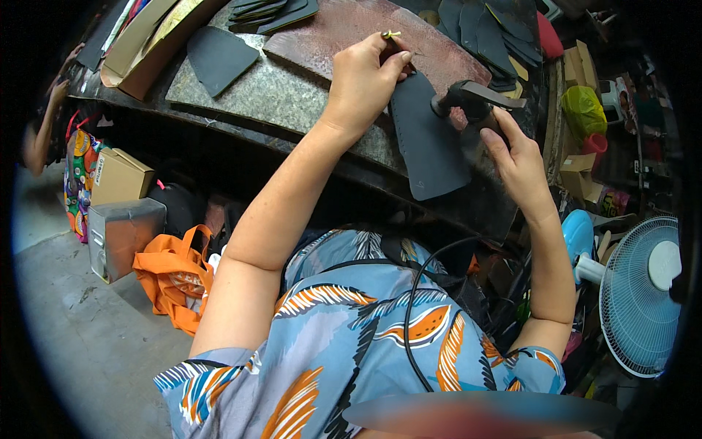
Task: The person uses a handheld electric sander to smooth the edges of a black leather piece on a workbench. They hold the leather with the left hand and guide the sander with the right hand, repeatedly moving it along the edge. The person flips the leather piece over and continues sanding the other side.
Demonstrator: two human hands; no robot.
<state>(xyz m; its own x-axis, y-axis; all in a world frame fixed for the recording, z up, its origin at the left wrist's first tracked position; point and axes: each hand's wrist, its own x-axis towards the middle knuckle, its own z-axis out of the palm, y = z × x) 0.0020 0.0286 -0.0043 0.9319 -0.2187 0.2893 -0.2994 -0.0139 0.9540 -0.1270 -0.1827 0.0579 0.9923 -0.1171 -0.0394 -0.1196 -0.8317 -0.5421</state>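
My left hand is closed around a slim dark punch-like tool with a pale yellow top. The tool's lower end meets the upper edge of a dark grey, leather-like piece. Small marks run along that piece's left edge, and its lower end overhangs the near side of the work surface. In my right hand is a hammer, gripped by its dark handle. Its head hovers over or beside the piece's right edge; whether it touches cannot be told.
A reddish worn board lies on a speckled stone slab. One loose dark piece rests at the left, with stacks of similar pieces behind. An open cardboard box stands far left. A fan is at my right.
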